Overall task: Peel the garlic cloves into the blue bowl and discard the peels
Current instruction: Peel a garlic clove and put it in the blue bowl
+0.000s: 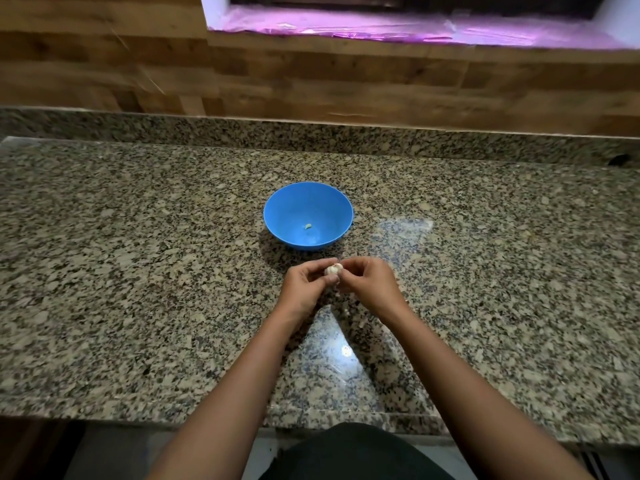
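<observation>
Granite counter (138, 271) w/ wood backsplash behind, pink-lit sill far back. Head view: blue bowl (308, 216) sits centre, just far of the hands, prob. so peeled cloves drop straight in; one small pale clove piece (308, 226) already lies inside. Left hand (304, 285) & right hand (367, 282) meet near the bowl, fingertips of both curled, pinching the garlic (334, 269) between them, likely working skin loose. No peel pile visible.
</observation>
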Demonstrator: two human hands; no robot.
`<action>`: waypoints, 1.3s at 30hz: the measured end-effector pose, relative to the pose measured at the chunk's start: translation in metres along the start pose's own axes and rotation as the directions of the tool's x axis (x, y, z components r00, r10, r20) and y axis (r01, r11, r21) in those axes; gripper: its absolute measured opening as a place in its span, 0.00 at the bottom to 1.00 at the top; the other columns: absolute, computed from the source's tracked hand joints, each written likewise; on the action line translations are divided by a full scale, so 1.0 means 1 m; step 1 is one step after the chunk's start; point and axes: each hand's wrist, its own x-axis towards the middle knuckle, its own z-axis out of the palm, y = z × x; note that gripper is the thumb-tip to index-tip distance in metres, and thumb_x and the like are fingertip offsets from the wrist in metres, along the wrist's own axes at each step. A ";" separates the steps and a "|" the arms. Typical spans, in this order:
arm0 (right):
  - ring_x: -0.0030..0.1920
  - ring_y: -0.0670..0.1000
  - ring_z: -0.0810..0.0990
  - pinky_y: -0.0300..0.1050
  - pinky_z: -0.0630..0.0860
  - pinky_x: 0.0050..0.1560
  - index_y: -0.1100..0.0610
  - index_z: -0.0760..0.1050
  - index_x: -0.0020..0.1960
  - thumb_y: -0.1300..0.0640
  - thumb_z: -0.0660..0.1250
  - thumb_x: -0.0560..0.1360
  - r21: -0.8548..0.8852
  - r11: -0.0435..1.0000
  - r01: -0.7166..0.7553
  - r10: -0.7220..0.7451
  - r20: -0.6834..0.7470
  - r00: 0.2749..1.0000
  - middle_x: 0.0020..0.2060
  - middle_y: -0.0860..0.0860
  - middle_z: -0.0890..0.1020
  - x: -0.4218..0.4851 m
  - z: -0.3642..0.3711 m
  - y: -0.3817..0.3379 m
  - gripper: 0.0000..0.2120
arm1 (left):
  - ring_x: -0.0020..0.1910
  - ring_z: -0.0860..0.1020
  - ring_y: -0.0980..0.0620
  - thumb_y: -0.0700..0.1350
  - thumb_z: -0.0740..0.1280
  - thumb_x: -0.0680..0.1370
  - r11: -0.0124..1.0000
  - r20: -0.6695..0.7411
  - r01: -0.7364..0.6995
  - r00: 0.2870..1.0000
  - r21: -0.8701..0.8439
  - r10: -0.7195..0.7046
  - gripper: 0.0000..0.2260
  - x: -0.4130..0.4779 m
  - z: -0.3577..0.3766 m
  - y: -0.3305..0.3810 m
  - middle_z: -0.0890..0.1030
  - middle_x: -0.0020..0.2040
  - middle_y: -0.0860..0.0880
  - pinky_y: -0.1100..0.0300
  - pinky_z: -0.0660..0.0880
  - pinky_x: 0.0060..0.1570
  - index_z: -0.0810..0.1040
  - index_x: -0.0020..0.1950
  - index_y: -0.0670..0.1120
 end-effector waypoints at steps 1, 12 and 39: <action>0.40 0.52 0.84 0.52 0.81 0.46 0.60 0.81 0.51 0.59 0.68 0.75 -0.081 0.996 0.035 -0.036 -0.002 0.999 0.39 0.54 0.84 0.001 0.000 -0.001 0.07 | 0.45 0.80 0.58 0.29 0.67 0.73 1.000 -0.001 -0.013 1.000 0.018 0.013 0.15 0.000 0.000 0.001 0.81 0.50 0.45 0.69 0.77 0.43 0.78 0.59 0.37; 0.36 0.47 0.78 0.34 0.75 0.34 0.60 0.79 0.47 0.59 0.70 0.73 -0.356 0.927 0.123 -0.133 -0.004 0.991 0.36 0.50 0.79 -0.002 0.002 -0.003 0.05 | 0.54 0.78 0.54 0.36 0.67 0.76 0.942 0.004 -0.055 0.998 0.332 0.057 0.13 -0.002 0.001 -0.002 0.81 0.54 0.48 0.64 0.75 0.54 0.80 0.59 0.44; 0.26 0.39 0.77 0.32 0.71 0.27 0.64 0.78 0.44 0.62 0.69 0.74 -0.216 0.942 -0.257 0.290 0.137 0.947 0.32 0.51 0.81 -0.018 -0.018 0.009 0.04 | 0.76 0.47 0.55 0.57 0.49 0.82 0.247 0.268 -0.306 0.948 0.919 0.174 0.25 -0.038 -0.005 -0.051 0.53 0.77 0.52 0.59 0.42 0.73 0.52 0.77 0.49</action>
